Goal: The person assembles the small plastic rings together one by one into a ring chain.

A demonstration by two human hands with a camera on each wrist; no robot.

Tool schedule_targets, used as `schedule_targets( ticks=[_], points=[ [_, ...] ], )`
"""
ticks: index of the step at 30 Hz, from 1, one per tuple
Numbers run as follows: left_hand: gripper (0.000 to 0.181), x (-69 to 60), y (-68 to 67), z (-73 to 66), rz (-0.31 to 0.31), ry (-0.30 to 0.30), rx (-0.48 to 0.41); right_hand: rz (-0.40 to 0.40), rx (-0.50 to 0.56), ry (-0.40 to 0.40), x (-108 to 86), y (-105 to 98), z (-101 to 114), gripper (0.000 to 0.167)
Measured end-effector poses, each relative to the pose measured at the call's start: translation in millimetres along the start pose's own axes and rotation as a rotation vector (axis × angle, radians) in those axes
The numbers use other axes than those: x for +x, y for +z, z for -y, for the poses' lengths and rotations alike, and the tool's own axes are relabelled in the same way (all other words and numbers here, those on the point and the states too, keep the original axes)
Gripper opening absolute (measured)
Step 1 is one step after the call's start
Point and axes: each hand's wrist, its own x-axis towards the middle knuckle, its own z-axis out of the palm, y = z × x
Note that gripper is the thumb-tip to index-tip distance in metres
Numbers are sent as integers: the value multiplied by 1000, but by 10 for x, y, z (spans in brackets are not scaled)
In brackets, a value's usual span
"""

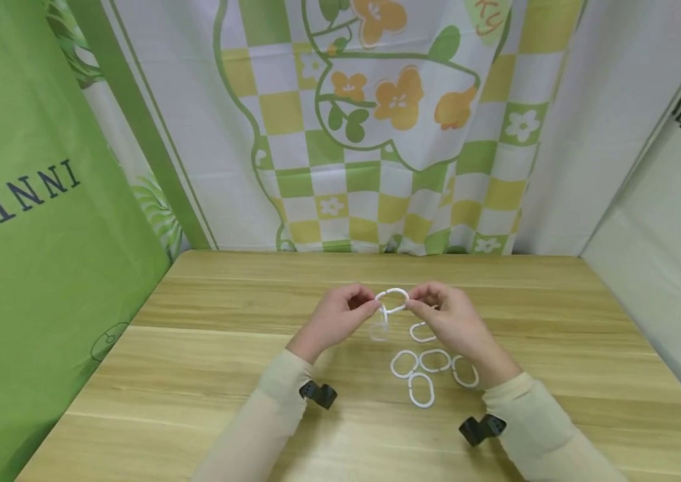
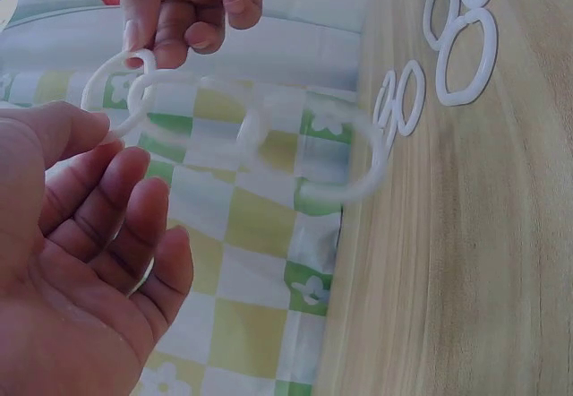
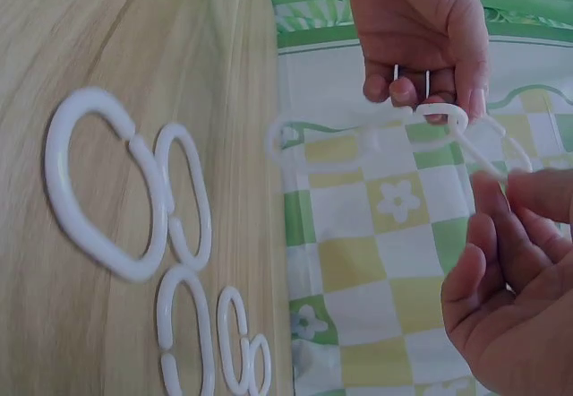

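Observation:
Between both hands, above the table, is a white oval plastic link (image 1: 398, 290) with a small gap in its ring. My left hand (image 1: 340, 316) pinches its left end between thumb and forefinger; my right hand (image 1: 453, 320) pinches the right end. From the held link hangs a second white link (image 2: 183, 136), and from that a third (image 2: 336, 192), blurred. The other fingers of both hands are loosely bent. Several loose white links (image 1: 432, 396) lie on the wooden table nearer the body, and one more link (image 1: 417, 336) lies partly behind the right hand.
The wooden table (image 1: 207, 375) reaches back to a hanging checked curtain (image 1: 364, 181). A green cloth (image 1: 27, 268) hangs at the left and a pale cloth (image 1: 671, 234) at the right. Each sleeve carries a small black wrist camera (image 1: 319, 395).

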Motion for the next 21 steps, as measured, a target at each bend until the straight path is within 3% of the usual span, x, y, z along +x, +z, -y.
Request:
schedule_targets(
  ticks=[4,8,16,21],
  points=[
    [14,-2,-15,-2,-11,22,-3,31,8,-19,21,-92,-75,18],
    [12,-15,-42,-25,-22,24,-6,18,-25,17,122,-237,-256,23],
    [9,-23,-78,-38,-26,37,8,25,-255,65,370,-475,-712,20],
    [9,-3,-76,-54,-6,58,-5,86,-398,93,483,-552,-932,15]
  ],
)
